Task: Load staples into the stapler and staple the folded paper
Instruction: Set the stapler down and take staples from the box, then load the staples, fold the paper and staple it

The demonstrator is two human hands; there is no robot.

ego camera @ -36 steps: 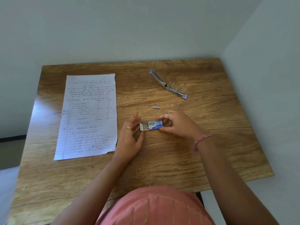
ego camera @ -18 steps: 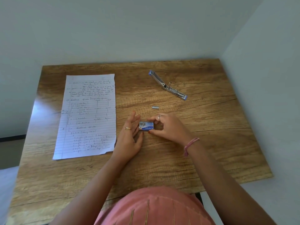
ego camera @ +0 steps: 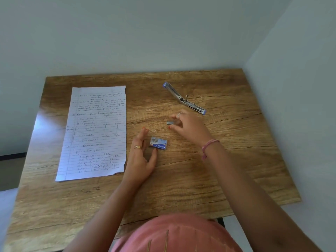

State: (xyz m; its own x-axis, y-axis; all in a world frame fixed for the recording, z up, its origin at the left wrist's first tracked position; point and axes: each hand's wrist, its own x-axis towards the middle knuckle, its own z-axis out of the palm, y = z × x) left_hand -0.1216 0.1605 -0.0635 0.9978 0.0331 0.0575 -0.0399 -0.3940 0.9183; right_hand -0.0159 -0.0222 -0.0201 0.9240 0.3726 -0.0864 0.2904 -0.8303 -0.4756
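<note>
The stapler (ego camera: 184,100) lies swung open on the far right part of the wooden table (ego camera: 200,170). A short grey staple strip (ego camera: 170,122) rests on the wood in front of it. My right hand (ego camera: 189,127) reaches over the strip, and its thumb and fingertips curl round the strip's right end. A small blue staple box (ego camera: 158,143) sits closed near the table's middle. My left hand (ego camera: 141,157) rests edge-on just left of the box, fingers straight and thumb close to its near corner. The handwritten lined paper (ego camera: 96,131) lies flat and unfolded at left.
Pale walls stand behind the table and along its right side. The table's front edge runs close to my body. Bare wood stretches between the box and that front edge.
My right hand pushed the box's tray shut, let go of the box and moved forward onto the loose staple strip. My left hand stayed beside the box.
</note>
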